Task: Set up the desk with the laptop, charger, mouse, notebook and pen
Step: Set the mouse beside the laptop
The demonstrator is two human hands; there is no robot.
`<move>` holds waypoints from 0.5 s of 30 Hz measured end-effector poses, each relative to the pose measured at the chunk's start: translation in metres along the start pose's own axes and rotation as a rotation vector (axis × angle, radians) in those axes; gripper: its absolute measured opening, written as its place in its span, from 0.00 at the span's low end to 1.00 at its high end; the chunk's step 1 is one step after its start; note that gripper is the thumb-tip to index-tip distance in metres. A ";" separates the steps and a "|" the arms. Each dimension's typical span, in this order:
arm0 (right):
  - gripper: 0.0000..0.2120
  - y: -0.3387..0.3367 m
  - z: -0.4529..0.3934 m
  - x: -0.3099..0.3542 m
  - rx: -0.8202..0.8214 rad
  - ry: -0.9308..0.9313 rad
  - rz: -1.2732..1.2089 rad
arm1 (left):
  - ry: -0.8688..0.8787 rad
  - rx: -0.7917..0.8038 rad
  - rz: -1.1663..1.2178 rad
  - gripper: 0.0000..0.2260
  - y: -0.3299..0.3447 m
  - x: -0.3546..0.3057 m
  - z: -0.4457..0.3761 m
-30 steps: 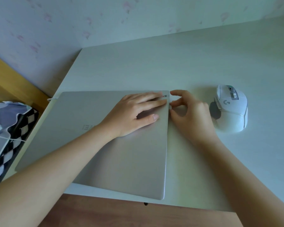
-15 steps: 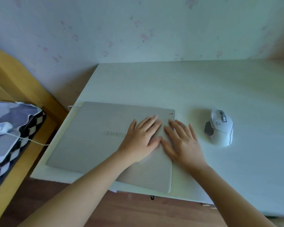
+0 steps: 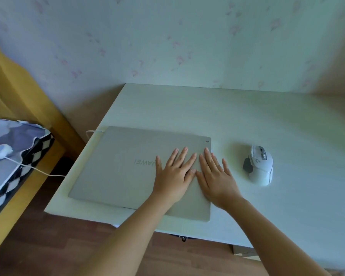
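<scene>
On the counter [image 3: 187, 108] the closed laptop [image 3: 127, 166] lies flat, its long side running left to right. Both hands rest flat on its lid with straight fingers, the left hand [image 3: 172, 176] beside the right hand [image 3: 215, 176]. The mouse [image 3: 259, 165] sits just right, nearer the right hand.

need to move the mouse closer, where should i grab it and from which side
Grip the white mouse across its two long flanks, coming down from above with the right hand, which lies flat on the laptop beside it. The mouse sits upright, free-standing, its humped back fitting a palm.
</scene>
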State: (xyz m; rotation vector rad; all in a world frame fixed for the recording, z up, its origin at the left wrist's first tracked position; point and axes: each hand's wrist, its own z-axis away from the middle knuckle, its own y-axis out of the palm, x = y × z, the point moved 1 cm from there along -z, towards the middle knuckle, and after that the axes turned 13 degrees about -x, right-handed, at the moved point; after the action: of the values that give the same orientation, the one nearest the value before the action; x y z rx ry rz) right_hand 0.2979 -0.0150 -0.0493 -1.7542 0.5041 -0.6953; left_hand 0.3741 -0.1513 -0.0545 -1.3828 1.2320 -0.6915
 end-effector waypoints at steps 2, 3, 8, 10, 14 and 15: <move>0.43 -0.004 -0.003 -0.004 0.021 -0.015 0.054 | -0.020 0.002 -0.013 0.25 -0.001 -0.003 -0.004; 0.43 -0.005 -0.004 -0.006 -0.001 -0.019 0.089 | -0.027 0.010 -0.022 0.23 -0.001 -0.005 -0.005; 0.22 -0.019 0.011 -0.029 -0.344 0.098 0.215 | -0.013 -0.064 -0.128 0.29 -0.002 -0.023 -0.010; 0.25 -0.027 0.020 -0.050 -0.375 0.225 0.238 | 0.030 -0.132 -0.092 0.27 0.001 -0.041 -0.013; 0.25 -0.037 0.025 -0.082 -0.224 0.411 0.297 | 0.170 -0.190 -0.015 0.24 0.007 -0.083 -0.017; 0.25 -0.038 0.023 -0.088 -0.197 0.427 0.282 | 0.192 -0.192 -0.005 0.23 0.007 -0.091 -0.017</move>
State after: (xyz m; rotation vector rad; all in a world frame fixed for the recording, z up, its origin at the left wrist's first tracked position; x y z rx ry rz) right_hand 0.2484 0.0684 -0.0345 -1.6692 1.1220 -0.8407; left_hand 0.3299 -0.0711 -0.0365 -1.5029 1.4780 -0.7378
